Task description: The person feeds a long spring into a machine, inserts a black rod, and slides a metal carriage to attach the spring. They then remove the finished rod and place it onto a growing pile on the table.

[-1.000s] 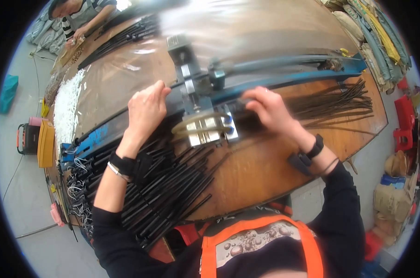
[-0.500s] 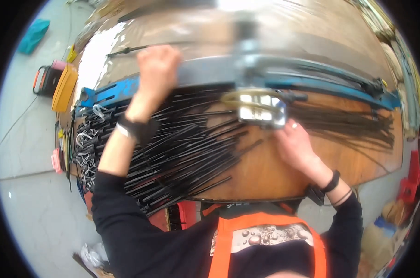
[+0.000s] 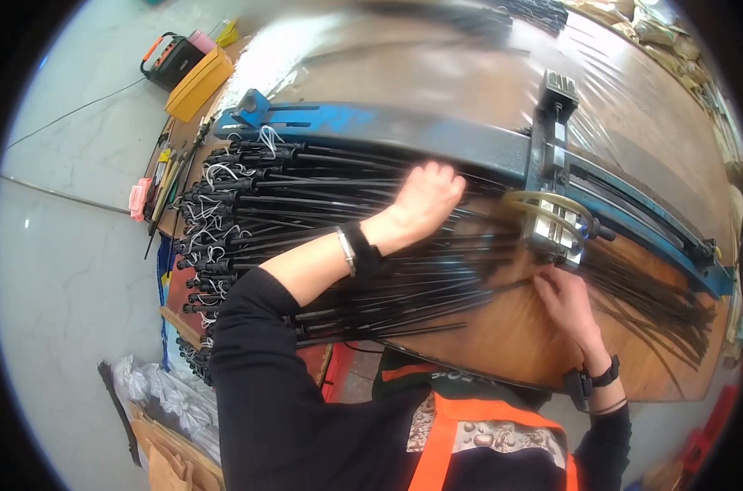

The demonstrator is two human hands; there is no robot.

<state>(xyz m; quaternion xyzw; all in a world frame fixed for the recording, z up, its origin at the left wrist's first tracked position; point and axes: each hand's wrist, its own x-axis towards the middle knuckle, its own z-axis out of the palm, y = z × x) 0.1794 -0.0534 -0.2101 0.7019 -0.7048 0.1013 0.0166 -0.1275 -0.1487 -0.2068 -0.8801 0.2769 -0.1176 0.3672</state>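
Note:
My left hand point(image 3: 427, 200) is closed in a loose fist over a spread of thin black rods point(image 3: 330, 196); what its fingers hold, if anything, is hidden. Black fittings with white cord loops point(image 3: 212, 209) sit on the rods' left ends. Just below a metal clamping block point(image 3: 554, 231), my right hand point(image 3: 564, 301) has thumb and fingers pinched at the tip of one dark rod. The block, with a yellowish hose curving round it, is mounted on a long blue and grey metal rail point(image 3: 404, 131) across the table.
Dark thin strands point(image 3: 658, 299) fan out at the right of the wooden table point(image 3: 502, 331). Beyond the rail lie more blurred black rods point(image 3: 478, 24). A yellow case point(image 3: 199, 82) and a black box point(image 3: 173, 61) stand at the far left.
My left hand has come back from above the rail to over the black rods, moving right and nearer. My right hand stays beside the clamping block. The whole view has shifted.

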